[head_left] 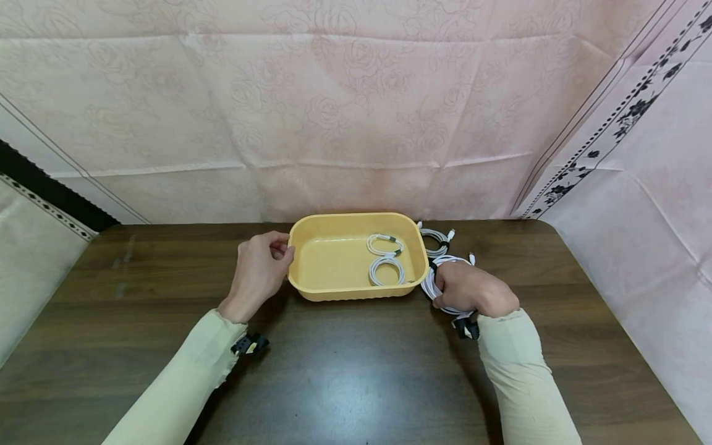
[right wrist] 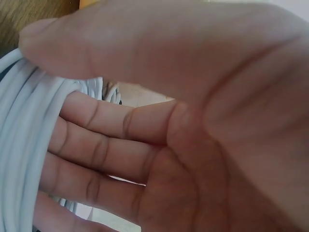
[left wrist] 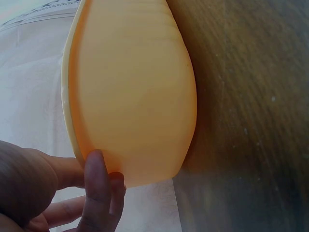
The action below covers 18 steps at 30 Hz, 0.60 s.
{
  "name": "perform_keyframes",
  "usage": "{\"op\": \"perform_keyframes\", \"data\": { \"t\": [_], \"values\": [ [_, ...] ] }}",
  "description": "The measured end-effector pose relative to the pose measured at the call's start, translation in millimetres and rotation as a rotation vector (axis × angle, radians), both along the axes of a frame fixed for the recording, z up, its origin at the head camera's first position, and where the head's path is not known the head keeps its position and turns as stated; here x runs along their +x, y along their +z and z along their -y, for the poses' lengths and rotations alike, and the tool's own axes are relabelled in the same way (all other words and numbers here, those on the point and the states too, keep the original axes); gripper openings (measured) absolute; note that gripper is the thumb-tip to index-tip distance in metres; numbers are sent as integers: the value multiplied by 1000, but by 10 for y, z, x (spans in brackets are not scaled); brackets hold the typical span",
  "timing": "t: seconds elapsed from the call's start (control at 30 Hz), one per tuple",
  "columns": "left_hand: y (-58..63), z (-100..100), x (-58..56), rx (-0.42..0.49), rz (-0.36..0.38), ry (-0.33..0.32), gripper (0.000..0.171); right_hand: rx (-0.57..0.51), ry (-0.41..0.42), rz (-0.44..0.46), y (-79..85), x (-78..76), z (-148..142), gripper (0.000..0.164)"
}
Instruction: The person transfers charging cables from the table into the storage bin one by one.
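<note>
The right hand's grip [head_left: 473,288], right of centre in the head view, is closed on a thick white cable coil [right wrist: 19,145], thumb on one side and fingers passing behind the strands at the left of the right wrist view. The left hand's grip [head_left: 259,264] pinches the rim of a yellow tray [head_left: 328,259] at its left end, thumb and fingertips nearly together. Inside the tray, right of its middle, lie a small upper coil [head_left: 384,253] and a small lower coil [head_left: 372,272]. Another tied coil [head_left: 439,235] sits just beyond the tray's right end. The brown wooden surface [head_left: 345,371] fills the lower frame; patterned pale cloth [head_left: 334,111] hangs across the top.
</note>
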<state>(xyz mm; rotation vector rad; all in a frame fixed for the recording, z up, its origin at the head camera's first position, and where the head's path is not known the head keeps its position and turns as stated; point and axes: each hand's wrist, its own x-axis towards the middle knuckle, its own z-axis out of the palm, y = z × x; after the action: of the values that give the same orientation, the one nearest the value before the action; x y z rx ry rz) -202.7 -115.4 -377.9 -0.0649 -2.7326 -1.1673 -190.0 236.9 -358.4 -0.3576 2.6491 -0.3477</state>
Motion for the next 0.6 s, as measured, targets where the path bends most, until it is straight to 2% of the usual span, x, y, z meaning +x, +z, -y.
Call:
{"op": "perform_keyframes", "data": {
  "t": [0.27, 0.6],
  "values": [
    [0, 0, -3, 0, -8, -1, 25, 17, 58, -58, 0, -17, -38, 26],
    [0, -3, -5, -4, 0, 3, 25, 2, 33, -45, 35, 3, -48, 24]
  ]
}}
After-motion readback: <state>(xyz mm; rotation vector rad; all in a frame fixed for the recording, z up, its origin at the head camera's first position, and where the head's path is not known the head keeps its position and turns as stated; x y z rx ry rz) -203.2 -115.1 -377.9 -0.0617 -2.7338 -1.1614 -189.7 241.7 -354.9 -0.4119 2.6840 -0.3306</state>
